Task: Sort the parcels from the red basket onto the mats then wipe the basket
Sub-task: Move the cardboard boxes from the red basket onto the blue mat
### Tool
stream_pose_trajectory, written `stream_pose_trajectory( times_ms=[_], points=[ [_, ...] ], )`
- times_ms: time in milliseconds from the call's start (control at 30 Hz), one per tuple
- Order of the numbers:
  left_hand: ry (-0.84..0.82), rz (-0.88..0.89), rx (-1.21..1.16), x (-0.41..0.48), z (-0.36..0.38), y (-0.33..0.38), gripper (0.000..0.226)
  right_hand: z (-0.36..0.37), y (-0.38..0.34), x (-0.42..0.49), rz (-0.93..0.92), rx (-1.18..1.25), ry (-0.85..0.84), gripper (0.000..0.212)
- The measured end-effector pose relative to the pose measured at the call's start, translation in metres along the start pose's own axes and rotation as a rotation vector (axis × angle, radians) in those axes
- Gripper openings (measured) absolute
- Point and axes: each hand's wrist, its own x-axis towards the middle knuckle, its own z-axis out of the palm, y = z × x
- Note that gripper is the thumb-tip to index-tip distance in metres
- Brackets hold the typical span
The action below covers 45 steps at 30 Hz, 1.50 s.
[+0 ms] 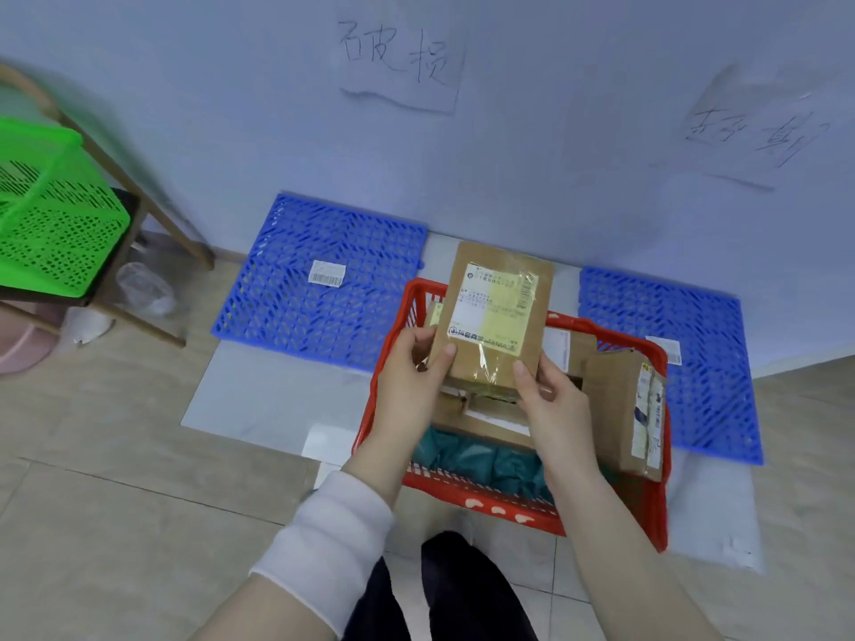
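A flat brown cardboard parcel with a white and yellow label is held upright above the red basket. My left hand grips its lower left corner and my right hand grips its lower right corner. Inside the basket lie more brown parcels, one tall box at the right side, and a teal cloth at the front. One blue mat lies to the left behind the basket, and another blue mat to the right.
A green basket sits on a wooden stool at the left. Two handwritten paper signs hang on the wall above the mats. A small barcode label lies on the left mat. My dark trouser legs are below.
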Motion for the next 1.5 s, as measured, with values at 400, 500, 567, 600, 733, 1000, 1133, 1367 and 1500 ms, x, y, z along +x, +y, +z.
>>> stream_pose_trajectory(
  times_ms=[400, 500, 567, 600, 733, 1000, 1133, 1367, 1500],
  points=[
    [0.027, -0.039, -0.098, 0.078, -0.209, -0.005, 0.02, 0.213, -0.062, -0.006, 0.053, 0.111, -0.007, 0.036],
    [0.01, -0.072, -0.102, 0.102, -0.229, -0.013, 0.019, 0.243, -0.064, 0.008, 0.079, 0.119, 0.015, 0.031],
    [0.025, -0.103, -0.111, 0.119, -0.236, -0.018, 0.018, 0.258, -0.065, 0.022, 0.098, 0.135, 0.015, 0.036],
    [0.03, -0.117, -0.117, 0.128, -0.237, -0.02, 0.017, 0.266, -0.065, 0.03, 0.102, 0.138, 0.011, 0.037],
    [0.051, -0.17, -0.13, 0.17, -0.244, -0.028, 0.019, 0.296, -0.064, 0.068, 0.139, 0.19, 0.001, 0.034],
    [0.08, -0.261, -0.115, 0.292, -0.254, -0.068, 0.02, 0.371, -0.047, 0.178, 0.278, 0.194, -0.018, 0.034],
    [0.056, -0.249, -0.094, 0.373, -0.257, -0.109, 0.02, 0.415, -0.028, 0.247, 0.306, 0.214, -0.01, 0.034],
    [0.055, -0.198, -0.079, 0.488, -0.263, -0.163, 0.02, 0.484, 0.005, 0.348, 0.277, 0.225, -0.025, 0.034],
    [0.06, -0.189, -0.05, 0.523, -0.268, -0.174, 0.02, 0.504, 0.007, 0.381, 0.24, 0.229, -0.053, 0.033]
  ],
)
